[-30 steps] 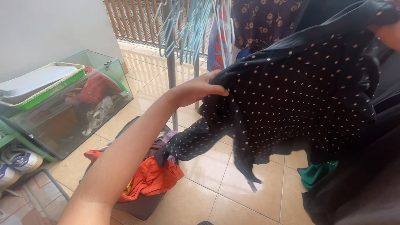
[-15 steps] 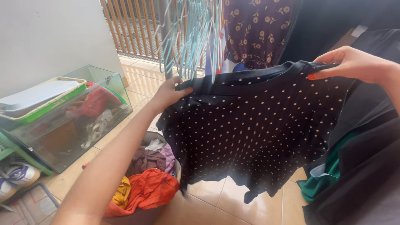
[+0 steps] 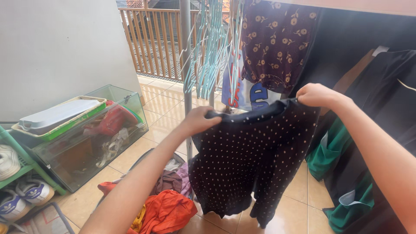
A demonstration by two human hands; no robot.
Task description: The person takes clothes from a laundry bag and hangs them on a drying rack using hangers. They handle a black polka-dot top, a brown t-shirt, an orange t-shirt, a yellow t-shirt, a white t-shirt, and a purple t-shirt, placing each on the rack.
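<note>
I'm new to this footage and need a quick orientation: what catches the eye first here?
A dark polka-dot garment hangs mid-frame, held up at its top edge by the left hand and right hand. Below it, a basket of clothes with a bright orange piece sits on the tiled floor; pale blue hangers dangle above.

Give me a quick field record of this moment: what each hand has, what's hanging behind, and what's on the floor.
left hand: grips the top edge of the dark polka-dot garment
right hand: grips the same top edge, further right
garment state: held up, hanging free above the floor
behind: pale blue hangers bunched by a grey pole; floral purple cloth hanging
below: basket of clothes, orange piece on top
left side: glass tank holding oddments; shoes on a green rack
</note>
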